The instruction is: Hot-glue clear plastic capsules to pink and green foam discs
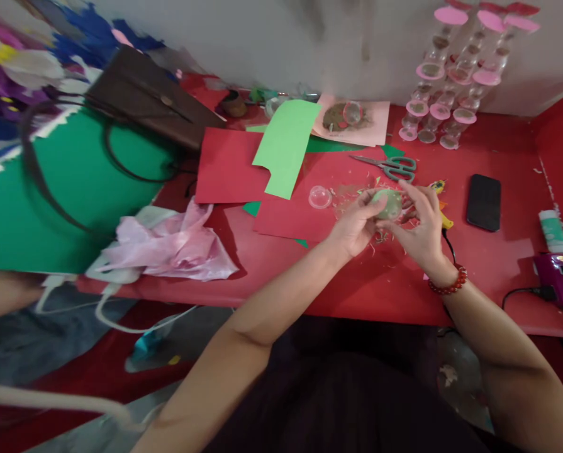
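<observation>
A round pale-green piece (387, 205), apparently clear plastic with green on it, is held up over the red table between both hands. My left hand (354, 228) pinches its left side with the thumb on top. My right hand (421, 225) curls round its right side, thumb at the lower edge and index finger raised above. Paper scraps (345, 200) lie scattered beneath and around the hands. To the left, a clear plastic dome lid (319, 197) rests on red paper (293, 217). Just beyond the hands are scissors with green handles (397, 167).
Beside my right hand lies a yellow corded tool (446, 220), partly hidden. A black phone (484, 202), glue stick (553, 231) and purple device (562, 280) are at right. Stacked clear cups (439, 91) stand behind. Leftward are light-green paper (288, 148), a pink plastic bag (170, 245) and a brown handbag (151, 94).
</observation>
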Available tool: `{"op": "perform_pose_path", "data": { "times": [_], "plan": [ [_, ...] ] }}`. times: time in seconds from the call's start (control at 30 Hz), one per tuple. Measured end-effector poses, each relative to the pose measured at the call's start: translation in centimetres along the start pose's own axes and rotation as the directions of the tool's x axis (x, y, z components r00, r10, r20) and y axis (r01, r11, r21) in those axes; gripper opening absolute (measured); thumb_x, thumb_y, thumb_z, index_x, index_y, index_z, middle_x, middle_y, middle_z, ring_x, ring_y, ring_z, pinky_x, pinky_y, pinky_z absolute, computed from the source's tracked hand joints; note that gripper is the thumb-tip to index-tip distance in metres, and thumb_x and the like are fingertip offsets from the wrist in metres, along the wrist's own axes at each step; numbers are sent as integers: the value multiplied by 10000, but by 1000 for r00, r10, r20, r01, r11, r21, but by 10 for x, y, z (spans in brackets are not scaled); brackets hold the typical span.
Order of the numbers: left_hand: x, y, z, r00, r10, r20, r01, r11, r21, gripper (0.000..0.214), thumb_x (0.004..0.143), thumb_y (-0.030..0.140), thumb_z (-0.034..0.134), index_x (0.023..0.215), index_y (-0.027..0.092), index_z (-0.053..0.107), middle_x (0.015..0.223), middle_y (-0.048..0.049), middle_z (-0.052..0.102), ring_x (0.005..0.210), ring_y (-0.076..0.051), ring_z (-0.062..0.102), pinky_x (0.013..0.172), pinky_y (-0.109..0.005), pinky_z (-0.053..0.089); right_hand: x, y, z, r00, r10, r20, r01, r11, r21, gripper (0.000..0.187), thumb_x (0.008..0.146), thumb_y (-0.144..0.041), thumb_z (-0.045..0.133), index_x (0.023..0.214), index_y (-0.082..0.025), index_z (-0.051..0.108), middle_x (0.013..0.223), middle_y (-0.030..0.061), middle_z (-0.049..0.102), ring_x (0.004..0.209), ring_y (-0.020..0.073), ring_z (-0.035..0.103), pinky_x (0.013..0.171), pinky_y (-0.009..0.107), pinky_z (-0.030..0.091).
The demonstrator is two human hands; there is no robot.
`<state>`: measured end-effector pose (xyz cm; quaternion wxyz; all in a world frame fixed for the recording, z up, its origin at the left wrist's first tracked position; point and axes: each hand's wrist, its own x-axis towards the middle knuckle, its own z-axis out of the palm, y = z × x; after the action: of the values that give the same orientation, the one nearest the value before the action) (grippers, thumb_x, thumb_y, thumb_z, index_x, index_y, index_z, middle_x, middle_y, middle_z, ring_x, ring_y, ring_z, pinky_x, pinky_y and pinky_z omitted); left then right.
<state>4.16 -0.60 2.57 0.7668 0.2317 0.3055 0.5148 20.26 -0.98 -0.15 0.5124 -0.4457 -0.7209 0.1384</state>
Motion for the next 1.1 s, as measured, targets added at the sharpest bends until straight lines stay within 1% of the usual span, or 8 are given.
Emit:
{"op": "perform_pose_path", "data": {
  "times": [0.13, 0.3, 0.43, 0.53, 0.6, 0.77, 0.93, 1.1],
  "plan": [
    [1, 2, -1, 1000, 3, -20, -2, 999, 54, 196, 847, 234, 850, 909, 199, 667, 823, 23, 658, 723, -101, 624, 568, -228, 406, 0, -1, 3, 998, 3, 60, 0, 999, -49, 428, 874, -429, 829, 1287, -350, 750, 1187, 85, 677, 1087, 304, 684, 950, 557, 636],
    [0, 0, 0, 998, 32, -58, -23, 989, 146, 164, 898, 344, 809, 969, 242, 703, 882, 24, 677, 751, -114, 620, 621, -242, 442, 1, 0, 5, 996, 25, 86, -17, 996, -89, 443, 867, -334, 821, 1298, -343, 719, 1189, 72, 733, 1131, 320, 681, 1011, 575, 596],
    [2, 1, -5, 1000, 1, -30, 6, 975, 224, 280, 817, 416, 876, 908, 222, 696, 840, 16, 676, 704, -113, 585, 650, -258, 456, 0, 1, 5, 996, -5, 92, 11, 998, -67, 426, 861, -254, 779, 1277, -340, 751, 1191, 76, 720, 1120, 308, 685, 1019, 555, 588],
    [3, 4, -8, 1000, -16, -10, 18, 964, 265, 379, 701, 377, 961, 914, 212, 696, 840, 27, 668, 700, -102, 580, 651, -253, 465, 0, 1, 4, 990, 19, 142, -13, 999, -46, 440, 874, -245, 745, 1302, -346, 752, 1177, 64, 705, 1094, 277, 686, 1000, 506, 599],
    [4, 5, -9, 1000, 19, -8, -17, 961, 275, 394, 666, 327, 981, 899, 203, 688, 849, 27, 668, 749, -107, 608, 644, -239, 457, -1, 1, 5, 984, 31, 175, -24, 999, -42, 457, 873, -241, 741, 1319, -339, 749, 1182, 65, 696, 1094, 266, 681, 988, 480, 605],
    [4, 2, -9, 998, 58, -29, -46, 951, 306, 310, 712, 196, 923, 872, 194, 658, 877, 22, 675, 819, -113, 640, 660, -228, 446, -2, 2, 7, 984, 7, 178, 3, 998, -56, 468, 871, -250, 769, 1334, -316, 746, 1214, 80, 678, 1128, 267, 666, 1011, 477, 600],
    [5, 3, -10, 1000, 7, 3, -7, 953, 304, 224, 743, 181, 866, 857, 187, 674, 854, 27, 654, 812, -113, 644, 693, -240, 493, -2, 4, 5, 982, 5, 191, 13, 996, -91, 518, 863, -181, 725, 1349, -361, 739, 1221, 61, 653, 1157, 269, 655, 980, 462, 613],
    [7, 6, -12, 999, -33, 6, 30, 955, 294, 183, 736, 143, 816, 866, 184, 693, 860, 26, 679, 800, -101, 649, 691, -234, 502, 0, 6, 4, 982, 11, 187, -4, 999, -37, 520, 846, -174, 731, 1329, -364, 752, 1213, 51, 662, 1159, 277, 649, 995, 480, 606]
  ]
}}
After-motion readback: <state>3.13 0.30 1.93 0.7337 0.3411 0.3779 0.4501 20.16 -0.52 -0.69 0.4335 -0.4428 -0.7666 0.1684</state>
